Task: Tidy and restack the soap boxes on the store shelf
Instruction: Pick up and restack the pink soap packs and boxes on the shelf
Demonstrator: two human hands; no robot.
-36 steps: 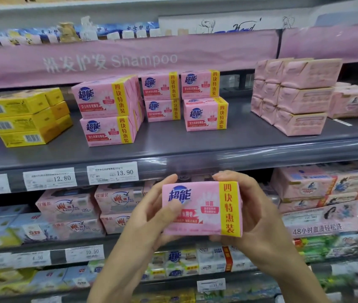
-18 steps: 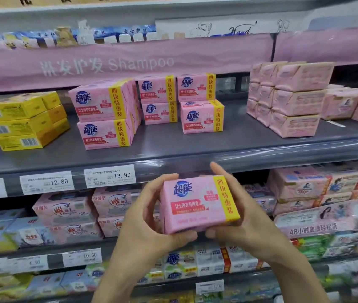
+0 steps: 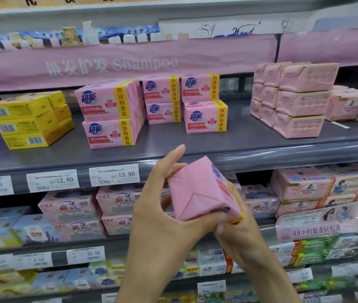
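A pink soap box (image 3: 199,191) was held tilted, its folded end seen, in front of the shelf (image 3: 195,149). The grip of the left hand (image 3: 162,215) and right hand (image 3: 237,232) was closed around it. Next, it likely had to be set flat on the single box (image 3: 204,117).

The held box (image 3: 197,191) shows a plain pink folded end; its side has a blue logo, a red patch and a yellow edge. The stacked boxes (image 3: 108,134) on the grey shelf (image 3: 250,141) are pink with a blue logo, a red strip and a yellow band with red characters. Beside them, the yellow boxes (image 3: 27,121) carry white barcodes. The banner (image 3: 195,60) is pink with white letters.
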